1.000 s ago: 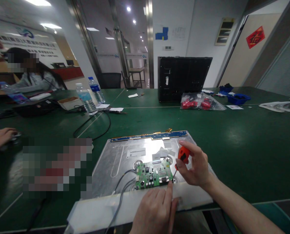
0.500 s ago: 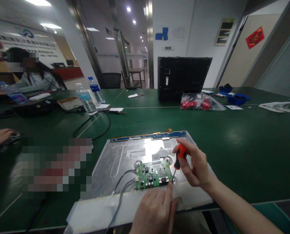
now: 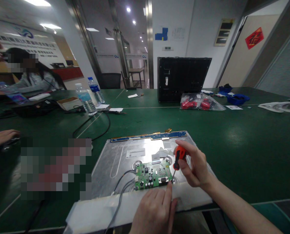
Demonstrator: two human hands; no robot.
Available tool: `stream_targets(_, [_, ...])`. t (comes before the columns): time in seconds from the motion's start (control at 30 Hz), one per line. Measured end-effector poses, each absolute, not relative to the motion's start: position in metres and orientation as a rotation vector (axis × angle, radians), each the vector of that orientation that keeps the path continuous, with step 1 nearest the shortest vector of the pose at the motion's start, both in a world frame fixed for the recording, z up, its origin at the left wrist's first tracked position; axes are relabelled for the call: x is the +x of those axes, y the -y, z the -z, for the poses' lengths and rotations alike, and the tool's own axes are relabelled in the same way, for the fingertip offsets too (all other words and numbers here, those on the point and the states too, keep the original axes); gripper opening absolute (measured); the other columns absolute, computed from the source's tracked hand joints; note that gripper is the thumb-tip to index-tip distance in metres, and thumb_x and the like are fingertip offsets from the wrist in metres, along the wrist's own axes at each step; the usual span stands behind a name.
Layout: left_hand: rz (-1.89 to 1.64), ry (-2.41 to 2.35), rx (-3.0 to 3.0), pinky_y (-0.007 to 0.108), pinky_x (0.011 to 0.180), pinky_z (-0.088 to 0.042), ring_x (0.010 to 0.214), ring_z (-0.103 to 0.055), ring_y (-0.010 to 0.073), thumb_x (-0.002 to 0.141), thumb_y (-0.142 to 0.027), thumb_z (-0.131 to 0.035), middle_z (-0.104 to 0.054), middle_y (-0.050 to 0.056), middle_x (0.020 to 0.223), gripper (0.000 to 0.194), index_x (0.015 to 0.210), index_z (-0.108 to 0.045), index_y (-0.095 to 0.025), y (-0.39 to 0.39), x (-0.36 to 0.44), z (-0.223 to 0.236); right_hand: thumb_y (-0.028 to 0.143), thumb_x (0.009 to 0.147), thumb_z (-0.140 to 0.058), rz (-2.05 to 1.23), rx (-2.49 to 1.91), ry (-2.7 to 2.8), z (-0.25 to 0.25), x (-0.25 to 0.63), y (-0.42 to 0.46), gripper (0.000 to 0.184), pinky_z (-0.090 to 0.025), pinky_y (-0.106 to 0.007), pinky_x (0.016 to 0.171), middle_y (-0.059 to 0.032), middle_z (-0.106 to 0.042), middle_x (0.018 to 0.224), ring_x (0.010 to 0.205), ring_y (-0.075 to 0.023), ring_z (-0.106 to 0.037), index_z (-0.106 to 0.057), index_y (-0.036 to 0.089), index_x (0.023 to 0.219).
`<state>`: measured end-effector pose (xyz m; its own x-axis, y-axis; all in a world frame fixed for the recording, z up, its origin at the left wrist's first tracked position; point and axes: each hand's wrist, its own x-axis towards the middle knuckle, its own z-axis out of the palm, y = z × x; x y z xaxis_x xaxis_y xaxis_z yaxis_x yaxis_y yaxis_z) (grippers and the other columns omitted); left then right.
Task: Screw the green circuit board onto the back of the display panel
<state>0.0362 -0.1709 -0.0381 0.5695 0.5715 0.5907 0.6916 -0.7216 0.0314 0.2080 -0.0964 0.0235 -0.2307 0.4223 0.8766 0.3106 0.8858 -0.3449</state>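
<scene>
A red-and-black screwdriver [image 3: 179, 157] is held in the fingers of my right hand [image 3: 195, 164]. It leans slightly, and its thin shaft runs down to the lower right corner of a green circuit board [image 3: 153, 174]. At that same corner rests the stretched index finger of my left hand [image 3: 154, 208]. The thumb stands apart, and the other fingers are partly bent over the near edge. Beneath the board lies a silver metal panel [image 3: 115, 162] with a blue circuit strip [image 3: 148, 136] along its far edge. Grey cables [image 3: 121, 200] leave the board's left side.
White foam padding [image 3: 98, 208] lies along the panel's near edge. Behind stand a black monitor housing [image 3: 183, 78], a plastic bag with red parts [image 3: 200, 102] and a water bottle [image 3: 85, 99]. At left, another person's hand [image 3: 2, 138] rests on the table; someone sits farther back.
My right hand and the screwdriver have shifted very slightly left. The left hand keeps its place on the board's corner.
</scene>
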Motion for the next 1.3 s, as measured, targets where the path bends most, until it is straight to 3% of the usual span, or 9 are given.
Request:
stream_targets(0.13, [0.867,1.06,-2.594,0.034,0.051,-0.055,0.056,-0.066,0.0208,0.102,-0.02,-0.029,-0.067,0.008,0.07,0.038,0.113,-0.061,-0.003,0.1705,0.0356,0.0394,0.016,0.086,-0.046,-0.14,-0.581,1.831,-0.0232,0.2088,0.0966,0.05,-0.046,-0.024,0.046,-0.0032,-0.061,0.081,0.055,-0.0131,-0.053,-0.044,0.019,0.136])
stream_targets(0.33, [0.858,1.068,-2.601,0.033,0.052,-0.055,0.057,-0.067,0.0209,0.103,-0.021,-0.029,-0.068,0.008,0.071,0.037,0.115,-0.059,-0.004,0.1706,0.0347,0.0408,0.015,0.088,-0.053,-0.042,-0.576,1.804,-0.025,0.204,0.0942,0.045,-0.038,-0.02,0.041,0.0051,-0.052,0.069,0.045,-0.0088,-0.041,-0.045,0.022,0.132])
stream_targets(0.5, [0.875,1.062,-2.569,0.032,0.052,-0.054,0.057,-0.067,0.0199,0.104,-0.021,-0.027,-0.068,0.007,0.071,0.038,0.114,-0.059,-0.004,0.17,0.0352,0.0389,0.02,0.09,-0.057,-0.023,-0.59,1.805,-0.0257,0.2029,0.0938,0.042,-0.037,-0.019,0.041,0.0077,-0.049,0.065,0.043,-0.0082,-0.04,-0.045,0.023,0.131])
stream_targets(0.83, [0.876,1.063,-2.569,0.032,0.051,-0.053,0.056,-0.066,0.02,0.104,-0.021,-0.026,-0.067,0.006,0.069,0.038,0.113,-0.059,-0.005,0.1719,0.0367,0.0364,0.016,0.087,-0.047,-0.136,-0.59,1.839,-0.022,0.2079,0.0954,0.052,-0.049,-0.025,0.049,-0.0023,-0.061,0.08,0.055,-0.0136,-0.055,-0.042,0.019,0.139])
stream_targets(1.1, [0.867,1.06,-2.568,0.032,0.052,-0.054,0.056,-0.067,0.0199,0.103,-0.021,-0.028,-0.068,0.007,0.07,0.037,0.113,-0.06,-0.005,0.1702,0.0346,0.0386,0.017,0.089,-0.054,-0.023,-0.605,1.816,-0.0253,0.2049,0.0956,0.044,-0.038,-0.02,0.04,0.0048,-0.052,0.069,0.044,-0.0084,-0.042,-0.045,0.021,0.132])
stream_targets(1.3, [0.862,1.063,-2.589,0.033,0.051,-0.055,0.056,-0.067,0.021,0.103,-0.02,-0.029,-0.067,0.007,0.07,0.036,0.115,-0.059,-0.004,0.1704,0.0342,0.0405,0.025,0.092,-0.057,0.0,-0.607,1.807,-0.0258,0.204,0.0945,0.039,-0.037,-0.019,0.04,0.0064,-0.051,0.066,0.043,-0.0081,-0.041,-0.046,0.022,0.129])
